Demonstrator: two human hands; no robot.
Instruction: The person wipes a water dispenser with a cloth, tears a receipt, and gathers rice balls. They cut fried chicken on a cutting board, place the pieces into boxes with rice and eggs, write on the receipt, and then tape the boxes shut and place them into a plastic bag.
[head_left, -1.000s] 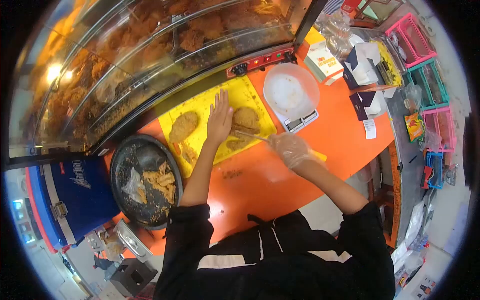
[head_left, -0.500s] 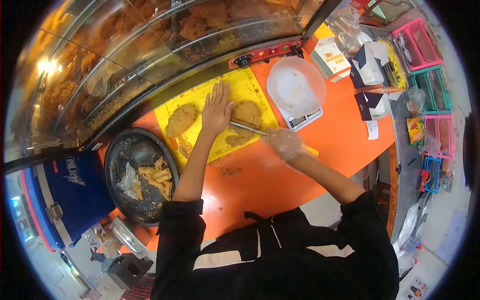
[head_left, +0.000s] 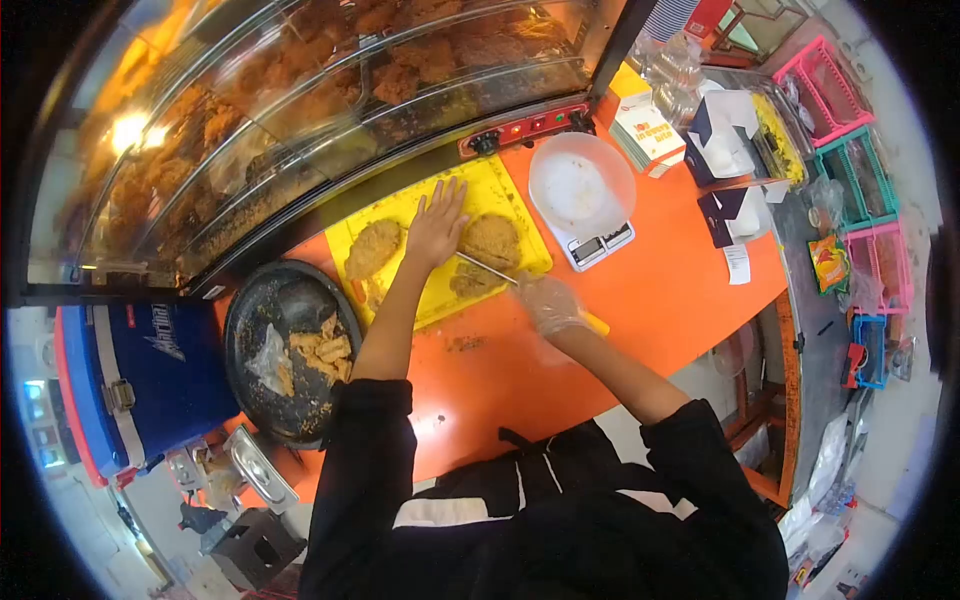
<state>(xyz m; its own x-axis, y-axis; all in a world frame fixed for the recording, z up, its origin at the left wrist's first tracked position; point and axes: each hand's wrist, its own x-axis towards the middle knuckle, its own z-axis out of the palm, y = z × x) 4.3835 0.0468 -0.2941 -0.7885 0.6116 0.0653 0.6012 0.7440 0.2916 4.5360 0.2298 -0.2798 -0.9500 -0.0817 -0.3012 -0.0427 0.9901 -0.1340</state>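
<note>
My bare left hand [head_left: 436, 228] lies with its fingers stretched out on the yellow cutting board [head_left: 500, 180], between two pieces of breaded fried chicken. One breaded piece [head_left: 373, 249] sits left of that hand, the other breaded piece [head_left: 493, 237] to its right. In a clear plastic glove, my right hand [head_left: 550, 304] is closed around a knife with a yellow handle [head_left: 597, 324]. Its narrow-looking blade [head_left: 485, 266] runs along the lower side of the right piece, with its tip close to my left wrist. A smaller cut portion [head_left: 470, 282] lies below the blade.
A black stone mortar [head_left: 240, 350] with fried bits and a plastic bag stands left. A round plastic tub [head_left: 600, 185] rests on a digital scale [head_left: 600, 245]. Behind the board is a glass display case [head_left: 300, 140] of fried chicken. Paper boxes [head_left: 648, 135] stand at the right.
The view has shifted slightly. My right hand and the knife have drawn a little back toward my body. My left hand stays flat in the same place on the board.
</note>
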